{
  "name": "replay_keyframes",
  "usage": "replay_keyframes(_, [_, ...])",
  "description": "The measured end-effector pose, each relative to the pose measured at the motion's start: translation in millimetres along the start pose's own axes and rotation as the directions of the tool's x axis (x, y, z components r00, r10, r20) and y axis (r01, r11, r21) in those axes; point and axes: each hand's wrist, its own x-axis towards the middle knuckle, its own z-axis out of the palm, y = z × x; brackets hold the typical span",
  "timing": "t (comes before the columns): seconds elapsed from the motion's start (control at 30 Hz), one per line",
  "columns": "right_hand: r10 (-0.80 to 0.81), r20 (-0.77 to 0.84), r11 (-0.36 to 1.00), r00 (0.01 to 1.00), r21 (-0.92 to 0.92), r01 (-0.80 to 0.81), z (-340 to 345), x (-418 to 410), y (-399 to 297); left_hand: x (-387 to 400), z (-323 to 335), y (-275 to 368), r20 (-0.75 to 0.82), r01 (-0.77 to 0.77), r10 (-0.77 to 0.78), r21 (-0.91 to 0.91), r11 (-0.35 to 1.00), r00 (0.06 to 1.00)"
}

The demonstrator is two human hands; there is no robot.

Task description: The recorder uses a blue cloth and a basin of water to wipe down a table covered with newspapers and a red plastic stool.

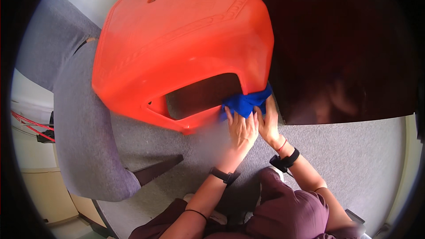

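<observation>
A large orange-red moulded plastic stool (pixel 186 39) stands before me, with a small round hole in its top and a cut-out in the side that faces me. A crumpled blue cloth (pixel 244 104) covers the lower part of its near right leg. My left hand (pixel 244 129) presses the cloth there with spread fingertips partly tucked into it. At the cloth's right edge, my right hand (pixel 269 122) grips it, with some fingers hidden behind the fabric. Both hands are close together, just above the carpet.
A grey upholstered chair or sofa (pixel 83 116) with a dark tapered leg (pixel 159 169) is on the left. To the right stands a dark glossy piece of furniture (pixel 338 53). Grey carpet (pixel 345 159) covers the floor. Red cables (pixel 31 124) run along the far left.
</observation>
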Motion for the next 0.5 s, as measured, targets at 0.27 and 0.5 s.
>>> replay_keyframes(0.27, [-0.254, -0.102, 0.966, 0.962, -0.074, 0.248, -9, 47, -32, 38, -14, -3, -0.173, 0.002, -0.055, -0.292, 0.956, 0.983])
replay_keyframes(0.5, [-0.287, 0.0, 0.913, 0.958, -0.302, 0.274, 13, -16, 41, -40, 31, -25, 0.161, -0.027, 0.017, 0.059, 0.998, 0.987])
